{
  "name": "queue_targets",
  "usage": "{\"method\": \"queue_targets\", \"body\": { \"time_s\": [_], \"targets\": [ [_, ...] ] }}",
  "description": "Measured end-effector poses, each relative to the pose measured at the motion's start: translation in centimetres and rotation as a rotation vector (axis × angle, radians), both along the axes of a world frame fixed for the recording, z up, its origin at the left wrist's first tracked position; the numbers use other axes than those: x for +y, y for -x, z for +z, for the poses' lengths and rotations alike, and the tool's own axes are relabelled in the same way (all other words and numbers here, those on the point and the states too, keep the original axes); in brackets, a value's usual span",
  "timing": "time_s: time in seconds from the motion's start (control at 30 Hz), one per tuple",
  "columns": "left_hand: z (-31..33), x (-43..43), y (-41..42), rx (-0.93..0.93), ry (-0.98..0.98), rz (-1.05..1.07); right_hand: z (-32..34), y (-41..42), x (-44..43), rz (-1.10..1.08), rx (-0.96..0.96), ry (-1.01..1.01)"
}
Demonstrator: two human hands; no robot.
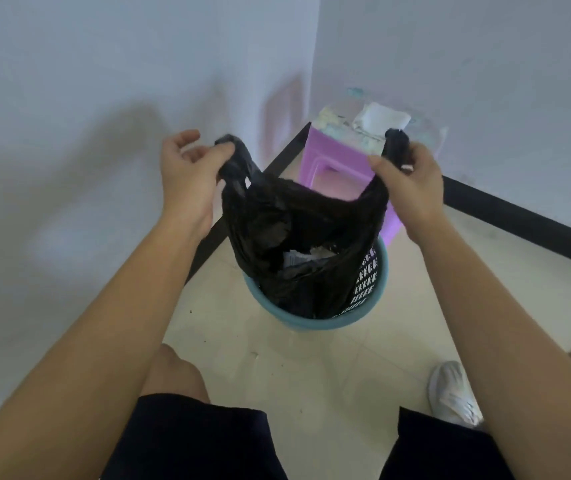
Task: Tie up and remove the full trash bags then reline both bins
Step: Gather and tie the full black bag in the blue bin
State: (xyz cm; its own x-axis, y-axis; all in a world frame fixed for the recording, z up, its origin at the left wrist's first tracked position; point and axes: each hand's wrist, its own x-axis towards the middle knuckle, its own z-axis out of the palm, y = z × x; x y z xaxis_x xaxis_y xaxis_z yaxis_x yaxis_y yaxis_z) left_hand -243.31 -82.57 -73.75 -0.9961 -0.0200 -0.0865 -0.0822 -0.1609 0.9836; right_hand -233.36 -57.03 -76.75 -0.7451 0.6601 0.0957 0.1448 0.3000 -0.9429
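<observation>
Your left hand (187, 174) has its grip clamped on one handle of the black trash bag (297, 237), pinching it between thumb and fingers, and your right hand (412, 181) has its grip clamped on the other handle. The bag's mouth hangs open between them. Its lower part sits in the blue bin (311, 323) on the floor (311, 368), just in front of a purple stool (332, 157).

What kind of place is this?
Probably a corner of a home room: white walls with black baseboard, tiled floor, a small blue bin with a black bag, and a purple stool holding tissues.
</observation>
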Motion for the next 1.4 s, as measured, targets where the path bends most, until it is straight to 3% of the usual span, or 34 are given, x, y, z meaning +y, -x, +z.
{"method": "queue_targets", "body": {
  "time_s": [0.13,0.27,0.37,0.47,0.57,0.67,0.77,1.0,1.13,1.2,1.27,1.4],
  "targets": [
    [-4.1,0.0,-1.8,-0.042,0.088,-0.122,-5.6,-1.7,-0.3,-0.025,-0.129,-0.116],
    [-7.9,-0.3,-4.4,-0.069,0.183,-0.114,-10.7,-4.2,-1.7,-0.066,-0.312,-0.185],
    [-11.3,-1.0,-6.2,-0.038,0.414,-0.218,-13.7,-6.0,-2.7,-0.025,-0.452,-0.101],
    [-14.1,-0.6,-5.9,0.007,0.641,-0.37,-15.7,-6.1,-2.9,-0.022,-0.537,-0.219],
    [-15.1,1.5,-3.4,-0.075,0.548,-0.41,-16.1,-4.8,-2.5,-0.006,-0.595,-0.322],
    [-14.5,4.0,-1.1,-0.131,0.473,-0.417,-15.3,-3.1,-1.8,0.058,-0.483,-0.335],
    [-13.1,6.0,0.0,-0.097,0.409,-0.418,-13.9,-1.2,-1.3,0.143,-0.266,-0.2],
    [-12.9,7.2,-0.2,-0.099,0.488,-0.522,-13.0,2.4,-1.4,0.298,-0.261,0.136],
    [-12.4,7.0,-0.7,-0.047,0.468,-0.433,-13.8,2.7,-1.6,0.256,-0.283,0.075],
    [-11.8,7.0,-0.6,-0.11,0.317,-0.363,-13.6,2.5,-1.7,0.218,-0.302,-0.009],
    [-10.8,7.1,-0.3,-0.28,-0.055,-0.272,-13.4,2.3,-1.4,0.127,-0.271,0.001],
    [-8.8,5.9,0.8,-0.527,-0.726,0.06,-13.2,1.1,1.2,-0.232,-0.155,0.343]
  ]
}}
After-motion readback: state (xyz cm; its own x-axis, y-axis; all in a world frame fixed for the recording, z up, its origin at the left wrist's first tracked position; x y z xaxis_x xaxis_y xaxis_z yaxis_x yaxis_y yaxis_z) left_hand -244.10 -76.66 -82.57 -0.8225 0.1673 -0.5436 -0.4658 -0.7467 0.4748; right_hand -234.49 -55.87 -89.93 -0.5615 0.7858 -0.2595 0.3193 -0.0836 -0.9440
